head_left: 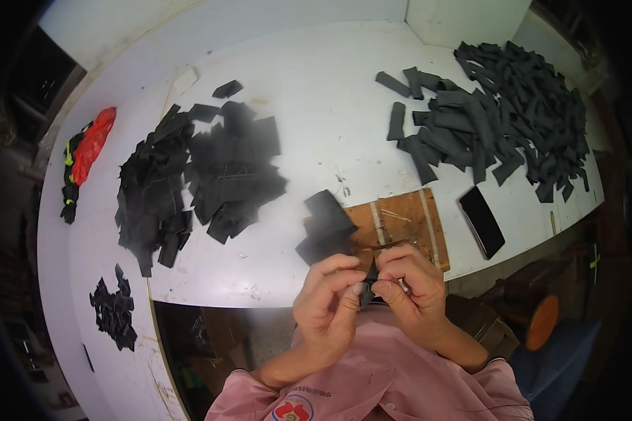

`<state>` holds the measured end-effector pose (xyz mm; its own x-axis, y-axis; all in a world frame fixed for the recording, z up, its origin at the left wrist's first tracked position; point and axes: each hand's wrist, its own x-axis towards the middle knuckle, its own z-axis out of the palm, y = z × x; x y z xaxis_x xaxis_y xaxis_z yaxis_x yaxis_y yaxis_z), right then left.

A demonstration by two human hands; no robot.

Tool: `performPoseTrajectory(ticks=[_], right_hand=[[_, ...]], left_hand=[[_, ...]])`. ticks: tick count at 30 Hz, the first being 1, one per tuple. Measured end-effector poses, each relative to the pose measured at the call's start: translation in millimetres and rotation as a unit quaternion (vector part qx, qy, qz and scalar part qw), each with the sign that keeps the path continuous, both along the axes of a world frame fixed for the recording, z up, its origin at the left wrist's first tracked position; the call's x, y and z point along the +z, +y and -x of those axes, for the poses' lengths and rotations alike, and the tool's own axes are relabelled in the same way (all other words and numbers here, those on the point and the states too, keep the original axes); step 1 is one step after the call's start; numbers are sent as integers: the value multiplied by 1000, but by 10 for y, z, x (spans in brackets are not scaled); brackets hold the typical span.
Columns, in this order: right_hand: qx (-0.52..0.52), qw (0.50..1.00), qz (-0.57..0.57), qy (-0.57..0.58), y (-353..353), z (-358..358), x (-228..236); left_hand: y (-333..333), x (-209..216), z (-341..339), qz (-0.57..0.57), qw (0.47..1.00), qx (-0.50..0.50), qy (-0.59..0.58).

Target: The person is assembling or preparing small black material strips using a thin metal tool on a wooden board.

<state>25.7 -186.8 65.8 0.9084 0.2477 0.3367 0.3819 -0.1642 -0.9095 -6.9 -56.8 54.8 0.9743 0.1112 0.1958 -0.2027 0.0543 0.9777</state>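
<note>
Just beyond the table's front edge, my left hand (330, 300) and my right hand (414, 284) are close together in front of my body. Both pinch a small piece of black fabric (366, 289) between thumbs and fingers; its lower end shows between the thumbs, and much of it is covered by my fingers. Ahead of my hands lies a brown wooden board (435, 231) with pale strips across it and thin pieces on top. A few flat black fabric pieces (328, 217) overlap at the board's left side, near my left hand.
Flat black fabric pieces (235, 175) are heaped left on the white table (309, 105), beside another dark heap (151, 189). Rolled dark pieces (498, 112) pile up at the far right, above a phone (481, 223). A red bag (93, 146) and small black scraps (114, 309) lie far left. An orange-topped stool (542, 323) stands right.
</note>
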Motion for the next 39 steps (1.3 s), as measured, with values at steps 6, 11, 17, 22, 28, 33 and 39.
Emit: performPoseTrajectory(ticks=[6,11,17,22,28,33,39], right_hand=[[41,996,-61,42,-280,-147,301],[133,944,-185,237,-326,-361,416],[133,879,-227,398,-327,-467,-239],[168,884,-207,383,-285,-699,-77],[181,854,-245,421,-341,-619,-344],[186,883,-186,388,-345,-791,-162],[207,858,-195,427,-293,-711,-360]], left_hand=[[-68,343,-319,369,903,-185,123],[-58,314,-540,653,619,-388,199],[-22,-250,-526,668,637,-266,277],[-49,-78,-771,804,449,-252,299],[-38,-377,-687,755,516,-220,339],[-73,-23,-753,780,486,-222,326],[-53,-423,-704,829,413,-187,327]])
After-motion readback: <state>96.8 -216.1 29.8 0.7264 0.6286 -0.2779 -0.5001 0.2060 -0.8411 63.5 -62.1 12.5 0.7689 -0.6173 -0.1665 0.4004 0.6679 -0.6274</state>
